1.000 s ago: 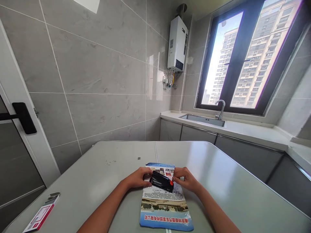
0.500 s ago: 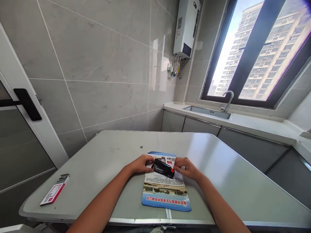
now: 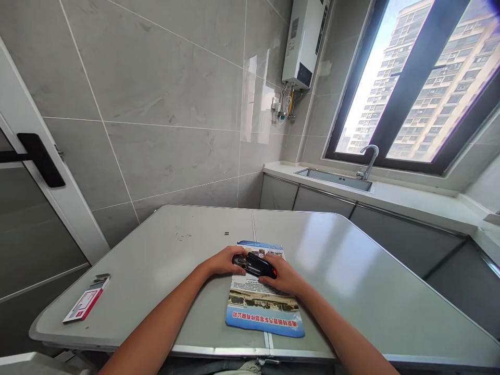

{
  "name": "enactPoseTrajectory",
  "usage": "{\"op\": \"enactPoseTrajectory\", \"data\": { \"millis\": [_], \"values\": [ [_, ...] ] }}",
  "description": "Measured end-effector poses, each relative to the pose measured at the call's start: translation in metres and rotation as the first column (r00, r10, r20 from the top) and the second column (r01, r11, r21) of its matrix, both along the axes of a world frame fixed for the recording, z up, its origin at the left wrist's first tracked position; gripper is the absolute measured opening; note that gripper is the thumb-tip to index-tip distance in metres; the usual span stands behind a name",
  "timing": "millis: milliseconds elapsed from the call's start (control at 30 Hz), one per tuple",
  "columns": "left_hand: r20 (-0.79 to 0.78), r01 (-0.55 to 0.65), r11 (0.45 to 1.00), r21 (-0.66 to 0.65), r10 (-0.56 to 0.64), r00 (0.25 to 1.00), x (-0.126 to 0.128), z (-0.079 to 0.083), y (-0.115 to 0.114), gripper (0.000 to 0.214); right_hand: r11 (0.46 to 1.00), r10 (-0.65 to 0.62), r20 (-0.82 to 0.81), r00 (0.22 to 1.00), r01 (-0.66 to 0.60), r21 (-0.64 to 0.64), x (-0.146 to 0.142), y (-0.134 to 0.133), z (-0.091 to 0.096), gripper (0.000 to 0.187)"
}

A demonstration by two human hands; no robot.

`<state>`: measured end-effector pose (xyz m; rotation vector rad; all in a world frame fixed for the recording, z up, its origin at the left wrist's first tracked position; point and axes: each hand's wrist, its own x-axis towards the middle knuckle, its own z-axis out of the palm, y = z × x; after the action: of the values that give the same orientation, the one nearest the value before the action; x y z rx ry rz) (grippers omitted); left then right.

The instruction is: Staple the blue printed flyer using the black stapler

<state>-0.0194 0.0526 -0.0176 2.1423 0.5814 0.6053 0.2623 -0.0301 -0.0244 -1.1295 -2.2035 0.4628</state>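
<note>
A black stapler [image 3: 255, 264] with a small red part at its right end is held level over a printed leaflet [image 3: 265, 317]. My left hand [image 3: 224, 260] pinches the stapler's left end between thumb and fingers. Round its right half my right hand [image 3: 284, 275] is closed, thumb on the near side and fingers on the far side. The leaflet lies flat on the table under both hands, its blue edge with red characters toward me. Part of its upper print is covered by the hands and stapler.
On the pale folding table [image 3: 136, 291], short staple strips [image 3: 226, 233] lie beyond my left hand, with tiny loose staples [image 3: 183, 237] farther left. A red-and-white packet [image 3: 88, 299] rests near the left edge. A counter with a sink [image 3: 336, 178] stands behind right.
My right hand has moved left and wrapped farther round the stapler. The stapler has shifted slightly left, with more of its left end showing beside my left fingers.
</note>
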Motion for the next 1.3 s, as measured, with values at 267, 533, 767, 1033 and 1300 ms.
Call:
{"op": "enactPoseTrajectory", "data": {
  "millis": [267,533,767,1033,1300],
  "values": [
    [0.461,0.064,0.789,-0.611,0.288,0.839,-0.002,0.009,0.0,0.068,0.956,-0.064,-0.018,0.998,0.067,0.287,0.004,-0.007,0.004,0.018],
    [0.339,0.213,0.583,-0.784,0.116,0.934,-0.005,-0.001,0.003,0.047,0.684,-0.157,0.322,0.934,-0.133,0.717,0.0,-0.007,-0.002,0.037],
    [0.335,0.207,0.526,-0.825,0.16,0.928,-0.006,0.0,0.005,0.039,0.629,-0.205,0.332,0.921,-0.137,0.766,-0.002,-0.009,-0.002,0.033],
    [0.32,0.186,0.533,-0.826,0.17,0.932,-0.003,0.003,0.003,0.039,0.605,-0.195,0.355,0.914,-0.173,0.777,0.003,-0.011,-0.005,0.032],
    [0.268,0.069,0.5,-0.863,0.337,0.903,0.0,-0.001,0.006,0.025,0.657,-0.235,0.189,0.953,0.013,0.754,0.001,-0.008,-0.002,0.032]
  ]
}}
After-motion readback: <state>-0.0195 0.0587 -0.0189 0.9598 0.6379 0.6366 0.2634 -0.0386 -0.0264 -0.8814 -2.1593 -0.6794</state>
